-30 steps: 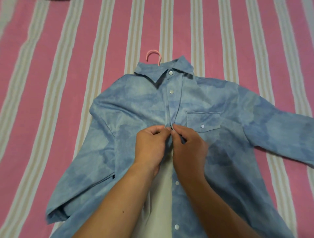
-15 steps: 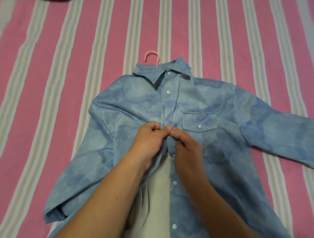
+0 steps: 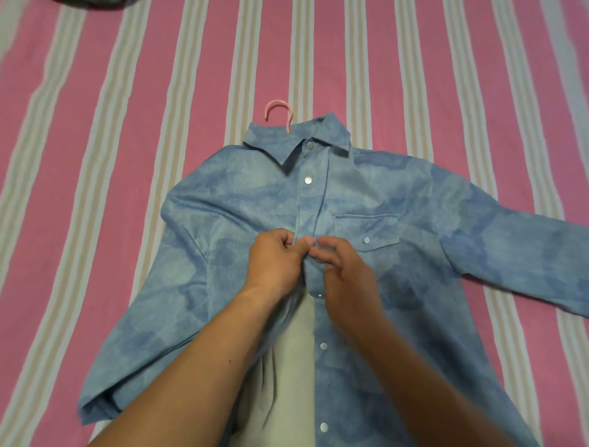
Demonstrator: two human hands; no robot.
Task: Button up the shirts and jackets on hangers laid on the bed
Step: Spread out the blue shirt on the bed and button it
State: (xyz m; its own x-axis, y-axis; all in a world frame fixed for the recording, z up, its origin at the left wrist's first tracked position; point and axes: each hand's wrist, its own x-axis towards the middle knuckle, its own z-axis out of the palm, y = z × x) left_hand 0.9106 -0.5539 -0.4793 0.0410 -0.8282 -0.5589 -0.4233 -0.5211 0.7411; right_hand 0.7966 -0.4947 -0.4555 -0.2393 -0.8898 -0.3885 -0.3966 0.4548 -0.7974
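A blue mottled denim shirt (image 3: 242, 217) lies front up on the bed, on a pink hanger (image 3: 280, 110) whose hook sticks out above the collar. Its top two snaps (image 3: 308, 180) are closed. Lower down the front hangs open, showing a pale lining (image 3: 293, 367) and several silver snaps along the right placket. My left hand (image 3: 274, 261) pinches the left front edge at chest height. My right hand (image 3: 344, 271) pinches the right placket against it. The fingertips of both hands meet over the third snap, which they hide.
The bed (image 3: 95, 159) has a pink sheet with pale green and beige stripes. The shirt's right sleeve (image 3: 526, 255) stretches to the frame's right edge. A chest pocket (image 3: 366, 231) with a snap sits right of my hands. Something dark (image 3: 92, 2) lies at the top left edge.
Both hands have shifted slightly along the placket, staying pressed together at chest height. The snap below my right hand now shows.
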